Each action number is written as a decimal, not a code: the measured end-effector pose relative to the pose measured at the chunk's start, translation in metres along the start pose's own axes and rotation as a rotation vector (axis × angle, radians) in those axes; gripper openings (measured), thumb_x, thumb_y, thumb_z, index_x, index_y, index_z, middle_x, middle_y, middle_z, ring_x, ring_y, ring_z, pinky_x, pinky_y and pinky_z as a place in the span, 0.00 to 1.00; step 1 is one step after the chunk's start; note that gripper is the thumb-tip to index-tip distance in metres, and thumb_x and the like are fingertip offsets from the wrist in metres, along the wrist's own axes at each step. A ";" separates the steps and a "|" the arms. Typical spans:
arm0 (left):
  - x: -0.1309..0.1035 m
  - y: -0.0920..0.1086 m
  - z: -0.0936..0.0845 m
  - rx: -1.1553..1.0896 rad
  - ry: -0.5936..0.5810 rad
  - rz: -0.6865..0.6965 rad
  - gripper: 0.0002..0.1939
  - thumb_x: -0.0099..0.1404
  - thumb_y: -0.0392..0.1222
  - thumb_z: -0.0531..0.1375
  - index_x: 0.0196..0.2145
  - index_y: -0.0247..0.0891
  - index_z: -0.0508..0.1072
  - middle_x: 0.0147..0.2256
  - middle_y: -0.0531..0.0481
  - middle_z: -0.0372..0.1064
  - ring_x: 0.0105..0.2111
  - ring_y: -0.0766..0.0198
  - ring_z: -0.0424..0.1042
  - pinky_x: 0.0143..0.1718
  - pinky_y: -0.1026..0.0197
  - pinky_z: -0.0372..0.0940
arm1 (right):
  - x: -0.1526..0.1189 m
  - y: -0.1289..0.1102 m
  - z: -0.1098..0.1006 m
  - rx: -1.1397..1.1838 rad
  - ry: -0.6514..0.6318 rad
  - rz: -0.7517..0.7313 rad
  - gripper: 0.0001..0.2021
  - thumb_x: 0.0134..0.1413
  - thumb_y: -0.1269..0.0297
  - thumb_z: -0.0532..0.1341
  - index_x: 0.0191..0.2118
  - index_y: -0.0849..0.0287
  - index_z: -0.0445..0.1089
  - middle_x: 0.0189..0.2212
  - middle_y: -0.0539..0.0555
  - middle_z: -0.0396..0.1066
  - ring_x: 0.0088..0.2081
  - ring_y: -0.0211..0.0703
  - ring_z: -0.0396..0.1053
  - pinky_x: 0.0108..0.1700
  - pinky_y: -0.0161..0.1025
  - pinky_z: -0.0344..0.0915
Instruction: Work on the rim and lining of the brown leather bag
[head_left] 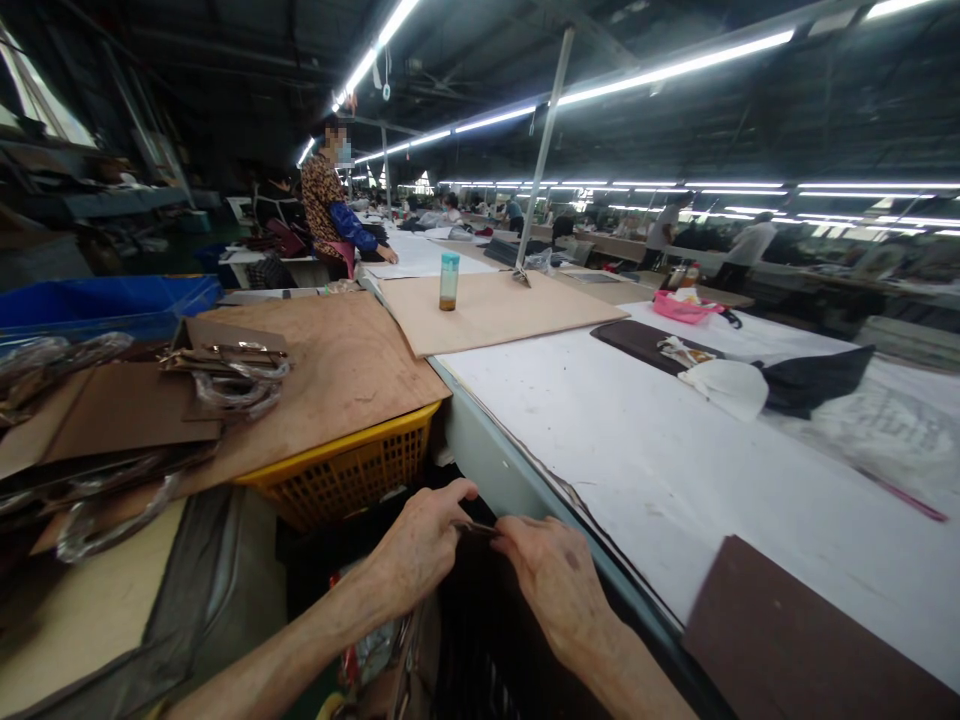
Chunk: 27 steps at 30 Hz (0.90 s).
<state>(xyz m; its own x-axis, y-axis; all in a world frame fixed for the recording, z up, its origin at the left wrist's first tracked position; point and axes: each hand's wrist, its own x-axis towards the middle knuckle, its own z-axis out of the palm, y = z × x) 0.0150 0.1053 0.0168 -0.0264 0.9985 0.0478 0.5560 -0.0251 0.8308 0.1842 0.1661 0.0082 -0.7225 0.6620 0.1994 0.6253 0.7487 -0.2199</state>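
Observation:
My left hand is closed at the bottom centre, with its fingers pinching one end of a thin brown strip-like edge. Close beside it, my right hand grips the other end of that edge. The rest of the held piece is dark and hard to make out below the hands. Both hands are over the dark gap left of the white-topped table. A dark brown sheet lies on that table at the lower right.
Left, a yellow crate stands under a brown board, beside brown bags with plastic-wrapped handles. A bottle stands on a beige board. Farther back, a person works at a table. A pink basket sits at the right.

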 end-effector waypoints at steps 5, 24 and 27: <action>-0.001 -0.003 0.005 0.049 0.033 0.014 0.24 0.52 0.24 0.47 0.45 0.35 0.67 0.31 0.51 0.75 0.35 0.62 0.72 0.40 0.64 0.61 | 0.002 -0.005 0.005 -0.075 0.018 -0.033 0.08 0.59 0.67 0.58 0.28 0.55 0.66 0.24 0.47 0.71 0.28 0.45 0.67 0.32 0.40 0.46; -0.010 0.015 0.008 0.461 -0.049 -0.096 0.13 0.62 0.31 0.48 0.33 0.35 0.72 0.34 0.46 0.71 0.36 0.56 0.70 0.38 0.57 0.61 | 0.007 -0.020 -0.007 -0.124 -0.043 0.047 0.10 0.58 0.74 0.54 0.29 0.56 0.69 0.23 0.50 0.72 0.26 0.41 0.71 0.26 0.38 0.50; -0.012 0.018 0.008 0.528 -0.083 -0.103 0.15 0.65 0.32 0.45 0.37 0.34 0.71 0.37 0.44 0.71 0.37 0.54 0.71 0.41 0.54 0.63 | 0.003 -0.016 0.000 -0.128 -0.038 0.039 0.12 0.58 0.74 0.52 0.29 0.55 0.69 0.21 0.50 0.72 0.25 0.45 0.71 0.26 0.38 0.53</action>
<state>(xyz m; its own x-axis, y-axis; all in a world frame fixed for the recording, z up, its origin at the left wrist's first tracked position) 0.0321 0.0935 0.0268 -0.0487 0.9956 -0.0804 0.8962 0.0791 0.4365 0.1721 0.1564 0.0127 -0.7064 0.6905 0.1558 0.6836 0.7226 -0.1026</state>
